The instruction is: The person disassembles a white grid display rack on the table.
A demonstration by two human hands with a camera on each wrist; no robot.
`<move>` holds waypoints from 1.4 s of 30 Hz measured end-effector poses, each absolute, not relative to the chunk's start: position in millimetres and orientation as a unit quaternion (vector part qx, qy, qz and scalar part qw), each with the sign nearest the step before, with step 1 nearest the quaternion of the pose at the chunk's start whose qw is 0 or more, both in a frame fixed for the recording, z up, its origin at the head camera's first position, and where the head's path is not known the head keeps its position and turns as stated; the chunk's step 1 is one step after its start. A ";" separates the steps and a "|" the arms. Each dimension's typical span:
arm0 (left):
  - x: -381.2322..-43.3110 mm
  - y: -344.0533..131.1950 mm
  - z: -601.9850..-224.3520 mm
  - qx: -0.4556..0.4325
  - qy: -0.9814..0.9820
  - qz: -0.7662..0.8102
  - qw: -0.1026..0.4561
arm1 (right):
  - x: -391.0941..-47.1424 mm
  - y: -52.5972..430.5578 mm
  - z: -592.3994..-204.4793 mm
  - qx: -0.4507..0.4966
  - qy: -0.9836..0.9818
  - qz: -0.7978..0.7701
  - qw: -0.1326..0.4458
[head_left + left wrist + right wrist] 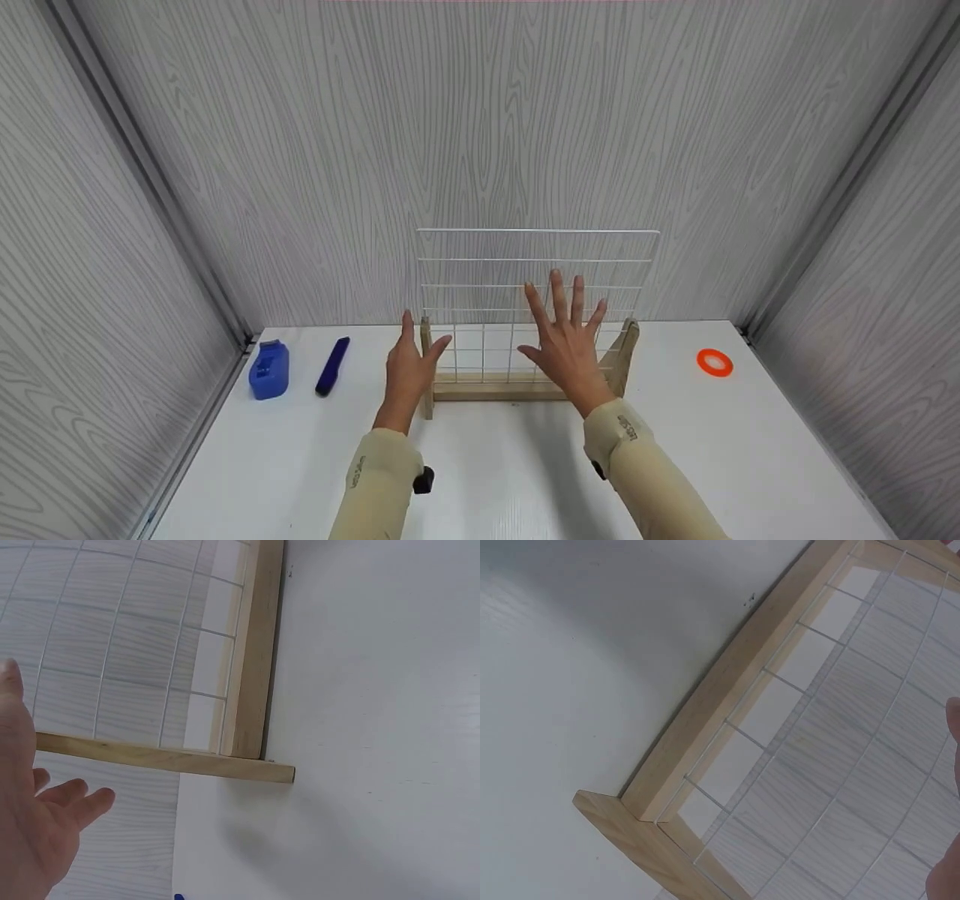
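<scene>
One blue tape dispenser [268,371] stands at the left of the white worktop [757,450]; we cannot make out what its recess holds. Right of it we see a slim dark-blue tool [332,366], lying aslant. Next comes the left hand [409,371], fingers extended and released, just beside the left end of a wooden stand [495,391]; on the beige left sleeve [382,457] we read what looks like "Let's Slim". The stand bears a white wire grid [540,231] near the worktop's back edge. Before its right part, the right hand [568,352] has its fingers spread wide and released; we find the same lettering on the right sleeve [649,465]. Farthest right, an orange ring [703,361] lies flat, well apart from the stand.
</scene>
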State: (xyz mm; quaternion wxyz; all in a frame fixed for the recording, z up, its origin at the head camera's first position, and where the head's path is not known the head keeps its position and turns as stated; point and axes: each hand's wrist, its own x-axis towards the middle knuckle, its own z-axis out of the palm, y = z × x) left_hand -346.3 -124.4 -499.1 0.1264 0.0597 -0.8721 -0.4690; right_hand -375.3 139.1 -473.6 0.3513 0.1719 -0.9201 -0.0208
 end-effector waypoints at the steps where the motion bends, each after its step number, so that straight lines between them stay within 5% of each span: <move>1: -346.4 -124.3 -499.6 0.060 -0.871 -0.471 0.126 | -375.7 138.3 -475.2 0.170 -0.920 -0.024 0.351; 42: -351.1 -126.1 -507.5 0.021 -0.868 -0.453 0.203 | -394.5 128.7 -485.3 0.140 -0.908 -0.050 0.391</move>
